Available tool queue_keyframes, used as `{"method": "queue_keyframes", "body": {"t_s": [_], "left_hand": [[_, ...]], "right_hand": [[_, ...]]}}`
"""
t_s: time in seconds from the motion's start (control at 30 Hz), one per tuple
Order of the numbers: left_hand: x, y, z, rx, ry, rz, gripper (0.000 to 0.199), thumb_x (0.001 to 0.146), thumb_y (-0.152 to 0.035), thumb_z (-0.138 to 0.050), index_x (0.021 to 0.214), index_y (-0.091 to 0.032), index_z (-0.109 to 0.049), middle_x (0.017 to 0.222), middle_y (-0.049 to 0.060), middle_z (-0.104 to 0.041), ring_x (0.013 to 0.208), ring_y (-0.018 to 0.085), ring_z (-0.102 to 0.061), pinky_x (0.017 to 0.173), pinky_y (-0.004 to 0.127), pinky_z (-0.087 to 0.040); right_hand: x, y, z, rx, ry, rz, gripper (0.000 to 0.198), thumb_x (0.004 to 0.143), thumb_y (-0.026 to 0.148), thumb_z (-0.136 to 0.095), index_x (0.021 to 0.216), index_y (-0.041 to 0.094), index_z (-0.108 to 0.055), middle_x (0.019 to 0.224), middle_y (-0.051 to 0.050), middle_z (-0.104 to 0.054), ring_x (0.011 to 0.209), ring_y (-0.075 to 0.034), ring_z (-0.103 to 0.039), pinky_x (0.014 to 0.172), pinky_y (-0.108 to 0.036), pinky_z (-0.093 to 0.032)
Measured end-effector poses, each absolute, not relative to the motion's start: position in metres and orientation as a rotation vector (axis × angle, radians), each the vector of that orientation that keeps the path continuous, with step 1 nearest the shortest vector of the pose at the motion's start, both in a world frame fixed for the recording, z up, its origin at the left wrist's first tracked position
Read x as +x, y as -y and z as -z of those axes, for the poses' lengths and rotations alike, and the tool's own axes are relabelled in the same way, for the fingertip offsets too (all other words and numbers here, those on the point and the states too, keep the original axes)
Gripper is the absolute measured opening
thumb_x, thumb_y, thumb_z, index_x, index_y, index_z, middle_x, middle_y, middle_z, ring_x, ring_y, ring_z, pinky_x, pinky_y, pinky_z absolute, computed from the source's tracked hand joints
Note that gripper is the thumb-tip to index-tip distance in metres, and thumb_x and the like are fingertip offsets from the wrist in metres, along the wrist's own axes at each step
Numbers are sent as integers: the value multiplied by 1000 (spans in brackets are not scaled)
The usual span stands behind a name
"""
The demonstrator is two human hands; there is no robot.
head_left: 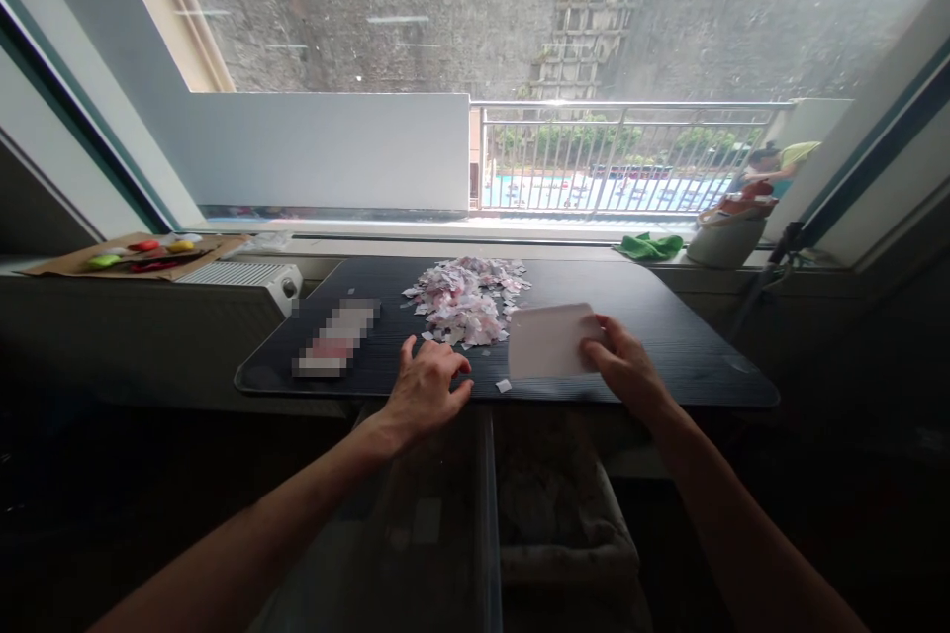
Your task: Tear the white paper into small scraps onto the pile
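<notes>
A flat pale card or sheet of paper (550, 341) is pinched by its right edge in my right hand (621, 356), held over the dark table (653, 316). My left hand (428, 381) hovers at the table's front edge, fingers spread and slightly curled, holding nothing. Just beyond it lies a heap of small torn paper scraps (467, 302), white with pinkish tints. One loose scrap (504, 385) sits near the front edge, below the card. To the left is a blurred-out rectangular item (337, 338) on the table.
Under the table stand a clear plastic bin (437, 534) and a lined box (571, 564). A radiator (248, 282) and a cardboard sheet with colourful items (134, 257) are at left. On the sill are a green cloth (650, 246) and a pale pot (727, 237).
</notes>
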State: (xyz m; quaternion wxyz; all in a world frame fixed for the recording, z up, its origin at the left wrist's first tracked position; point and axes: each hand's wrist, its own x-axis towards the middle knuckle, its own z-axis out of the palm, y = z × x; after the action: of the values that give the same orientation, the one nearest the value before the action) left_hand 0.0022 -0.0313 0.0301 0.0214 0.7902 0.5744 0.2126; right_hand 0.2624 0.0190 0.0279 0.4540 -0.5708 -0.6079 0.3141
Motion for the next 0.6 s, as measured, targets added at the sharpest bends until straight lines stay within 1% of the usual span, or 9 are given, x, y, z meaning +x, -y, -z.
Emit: {"method": "queue_keyframes", "body": {"t_s": [0.2,0.37,0.5,0.6], "left_hand": [[24,30,-29,2469,-1692,-588,8,77,-26,-59,78,-20,-65,82,3,-64,92,23,-55,105,58,-19],[32,32,-28,2456,-1679,-578,10,80,-25,-56,78,-19,-64,80,3,-65,89,21,-56,105,57,-19],[33,34,-27,2444,-1644,-631,13,80,-23,-54,74,-19,-64,77,2,-64,86,20,-56,106,58,-18],[35,36,-24,2435,-1603,-657,12,80,-22,-53,75,-20,-64,77,1,-65,87,19,-56,106,57,-18]], "right_hand": [[262,-27,-17,-1468,1459,-815,37,65,31,-52,101,20,-57,89,-4,-65,80,-20,-58,71,-32,-46],[254,-27,-10,-1466,1499,-854,35,66,29,-52,100,21,-56,93,-4,-65,86,-21,-58,77,-33,-45],[255,-24,-12,-1428,1493,-915,33,68,28,-53,100,22,-57,91,-3,-65,84,-21,-59,72,-32,-46],[258,-19,-15,-1436,1492,-885,31,67,28,-53,97,21,-58,88,-2,-66,82,-20,-59,71,-31,-47]]}}
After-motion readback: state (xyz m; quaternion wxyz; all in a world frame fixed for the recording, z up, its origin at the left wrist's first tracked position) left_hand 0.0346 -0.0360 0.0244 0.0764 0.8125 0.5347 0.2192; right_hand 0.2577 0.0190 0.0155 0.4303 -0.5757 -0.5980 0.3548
